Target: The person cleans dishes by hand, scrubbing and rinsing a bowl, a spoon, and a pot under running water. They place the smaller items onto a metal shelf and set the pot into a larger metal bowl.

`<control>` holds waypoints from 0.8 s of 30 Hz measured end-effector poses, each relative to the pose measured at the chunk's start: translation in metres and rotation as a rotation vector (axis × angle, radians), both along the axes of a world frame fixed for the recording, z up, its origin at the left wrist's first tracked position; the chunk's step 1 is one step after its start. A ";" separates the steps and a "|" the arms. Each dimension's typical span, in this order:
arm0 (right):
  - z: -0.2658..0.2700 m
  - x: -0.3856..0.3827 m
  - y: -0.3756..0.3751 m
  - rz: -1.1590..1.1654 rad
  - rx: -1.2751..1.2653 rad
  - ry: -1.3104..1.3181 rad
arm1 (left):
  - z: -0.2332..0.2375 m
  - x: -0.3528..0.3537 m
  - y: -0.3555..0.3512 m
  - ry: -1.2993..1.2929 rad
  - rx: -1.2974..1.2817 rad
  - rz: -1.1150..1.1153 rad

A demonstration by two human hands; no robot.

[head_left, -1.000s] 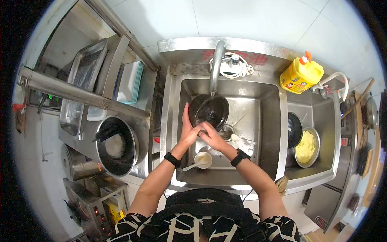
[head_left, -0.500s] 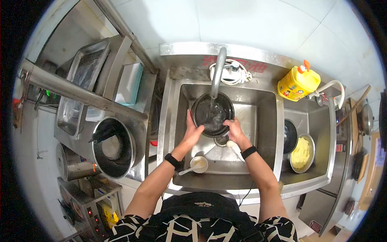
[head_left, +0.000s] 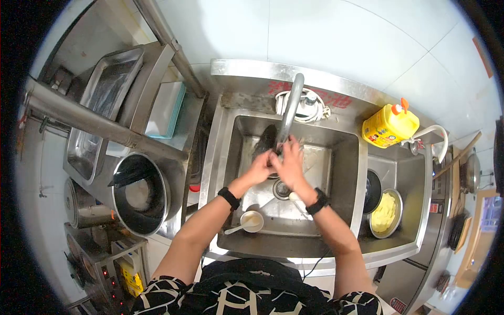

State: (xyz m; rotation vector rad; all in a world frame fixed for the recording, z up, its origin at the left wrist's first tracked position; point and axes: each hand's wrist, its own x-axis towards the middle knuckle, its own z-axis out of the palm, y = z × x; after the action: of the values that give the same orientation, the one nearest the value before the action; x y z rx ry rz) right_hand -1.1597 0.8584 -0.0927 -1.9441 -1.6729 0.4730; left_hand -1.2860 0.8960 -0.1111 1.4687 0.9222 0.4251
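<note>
Head view: the black bowl (head_left: 265,140), face-up under the faucet (head_left: 290,107) half a second ago, now stands tipped on edge in the sink (head_left: 344,163). The left hand (head_left: 259,169) and right hand (head_left: 288,164) have drawn together, fingers closed on its lower rim.

Red characters (head_left: 333,98) are painted along the steel ledge (head_left: 236,68) behind the sink. They are Chinese script, worn, and the faucet (head_left: 290,113) and its fittings cut across the middle, so I can't make out a single one for sure. The yellow bottle (head_left: 389,126) on that ledge wears a printed label (head_left: 379,134) in red and white, its wording too small to read. A small red tag (head_left: 433,208) sits on the front of the right-hand basin unit, and a round red sticker (head_left: 400,305) lower on the cabinet — both illegible from here.
</note>
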 end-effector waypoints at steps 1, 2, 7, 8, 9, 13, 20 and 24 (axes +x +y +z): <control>-0.001 -0.012 -0.013 0.073 0.119 -0.058 | -0.003 -0.001 0.000 -0.234 -0.107 0.165; -0.002 -0.017 -0.019 0.147 0.239 -0.114 | -0.006 -0.006 0.001 -0.233 -0.106 0.166; 0.012 -0.006 0.000 0.387 0.162 0.090 | 0.012 -0.019 -0.009 -0.311 -0.424 0.361; 0.015 0.002 0.014 0.394 0.091 0.232 | 0.021 -0.020 -0.008 -0.275 -0.456 0.488; 0.013 0.008 0.027 0.312 0.043 0.344 | 0.007 -0.024 -0.005 -0.364 -0.469 0.420; -0.053 0.055 0.050 0.318 -0.174 0.865 | 0.016 -0.028 -0.011 -0.297 -0.446 0.467; -0.043 0.002 -0.026 -0.319 -0.293 1.937 | 0.035 -0.017 -0.023 -0.799 -0.847 0.720; -0.038 -0.030 -0.045 -0.424 0.427 0.908 | 0.044 -0.003 -0.029 -0.905 -0.906 0.738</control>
State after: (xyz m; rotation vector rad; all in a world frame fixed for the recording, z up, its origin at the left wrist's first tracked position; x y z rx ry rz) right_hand -1.1899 0.8136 -0.1304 -1.3743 -0.6889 0.6332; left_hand -1.2888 0.8665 -0.0673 0.0057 0.7012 0.9456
